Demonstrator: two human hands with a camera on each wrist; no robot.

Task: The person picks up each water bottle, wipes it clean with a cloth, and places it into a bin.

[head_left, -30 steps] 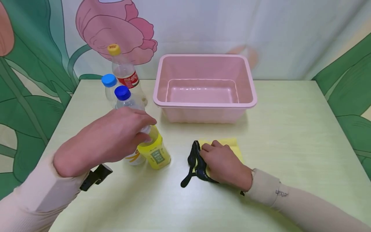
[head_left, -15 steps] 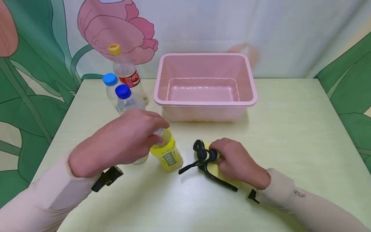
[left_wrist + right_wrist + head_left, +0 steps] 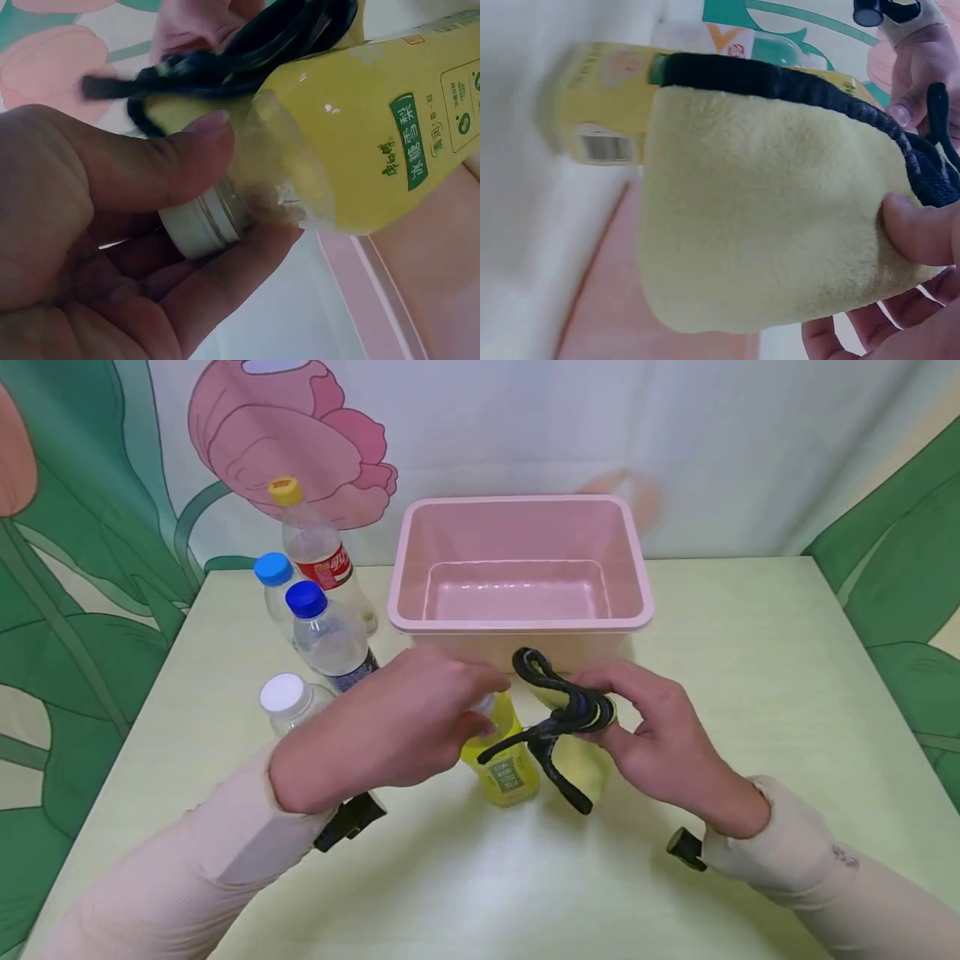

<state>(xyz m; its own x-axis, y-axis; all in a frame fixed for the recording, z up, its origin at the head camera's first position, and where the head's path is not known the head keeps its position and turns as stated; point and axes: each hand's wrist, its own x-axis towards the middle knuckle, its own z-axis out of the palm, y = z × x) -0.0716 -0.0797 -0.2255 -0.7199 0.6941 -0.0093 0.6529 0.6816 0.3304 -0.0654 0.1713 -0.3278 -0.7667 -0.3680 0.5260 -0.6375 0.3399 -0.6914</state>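
My left hand [image 3: 397,714] pinches a clear plastic bottle with a yellow label [image 3: 506,772] by its neck, just below the white cap [image 3: 201,229]. The bottle leans; whether its base touches the table I cannot tell. In my right hand [image 3: 667,747] is a soft yellow cloth piece [image 3: 761,202] with dark edging and wound dark straps [image 3: 573,714], gripped between thumb and fingers. Its straps hang in front of the bottle in the head view, and the right wrist view has the cloth covering part of the bottle.
Behind my hands stands a pink plastic tub [image 3: 521,627]. On the left are several bottles: a yellow-capped one [image 3: 322,556], a light-blue-capped one [image 3: 277,593], a dark-blue-capped one [image 3: 330,635] and a white-capped one [image 3: 292,702]. A floral curtain [image 3: 480,427] hangs behind the table [image 3: 750,635].
My left hand has carried the yellow-labelled bottle rightward, uncovering the white-capped bottle. My right hand has picked the yellow cloth piece up off the table, and the two hands are closer together.
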